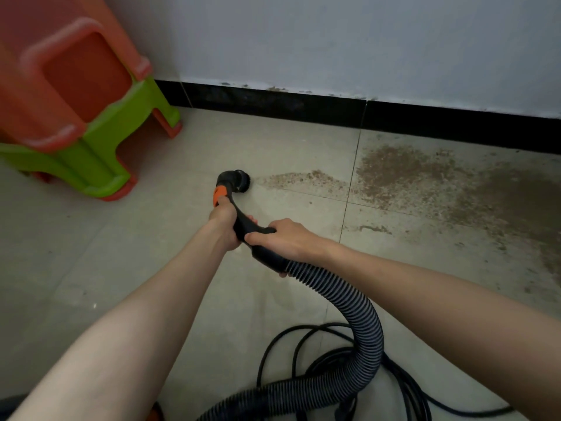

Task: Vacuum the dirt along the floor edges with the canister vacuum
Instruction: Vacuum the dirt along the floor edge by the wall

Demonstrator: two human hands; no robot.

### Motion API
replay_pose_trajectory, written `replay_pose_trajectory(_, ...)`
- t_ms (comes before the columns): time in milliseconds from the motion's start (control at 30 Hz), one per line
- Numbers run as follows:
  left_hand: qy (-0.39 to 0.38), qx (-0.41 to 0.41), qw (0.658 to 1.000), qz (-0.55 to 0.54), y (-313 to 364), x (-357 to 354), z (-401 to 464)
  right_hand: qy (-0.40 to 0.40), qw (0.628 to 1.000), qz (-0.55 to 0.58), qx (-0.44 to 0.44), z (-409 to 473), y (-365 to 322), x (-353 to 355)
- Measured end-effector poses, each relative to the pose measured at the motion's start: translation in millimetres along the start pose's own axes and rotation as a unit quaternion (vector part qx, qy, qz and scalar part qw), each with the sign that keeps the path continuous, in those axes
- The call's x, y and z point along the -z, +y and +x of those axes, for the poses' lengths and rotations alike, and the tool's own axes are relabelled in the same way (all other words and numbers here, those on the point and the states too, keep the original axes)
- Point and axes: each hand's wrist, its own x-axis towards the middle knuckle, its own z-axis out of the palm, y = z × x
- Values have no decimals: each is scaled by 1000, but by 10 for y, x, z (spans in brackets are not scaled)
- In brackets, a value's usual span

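Observation:
A black vacuum handle point(243, 221) with an orange collar ends in a round brush nozzle point(239, 177) that rests on the tiled floor. My left hand point(223, 223) grips the handle just behind the orange collar. My right hand point(287, 240) grips the handle further back, where the ribbed grey hose point(352, 305) joins it. Brown dirt point(403, 177) spreads over the tiles to the right of the nozzle, its thin left tip touching the brush. The dirt runs toward the black skirting board point(303, 106) under the white wall.
Stacked plastic stools, orange over green point(79, 123), stand at the left against the wall. A black power cable point(303, 357) lies coiled on the floor near the hose at the bottom. A dark and orange piece of the canister point(156, 414) shows at the bottom edge.

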Motion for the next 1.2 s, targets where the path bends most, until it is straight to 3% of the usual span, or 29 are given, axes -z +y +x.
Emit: replay_pose_trajectory(1200, -94, -32, 989, 107, -330, -1119, -183, 129, 978, 156, -55, -435, 679, 567)
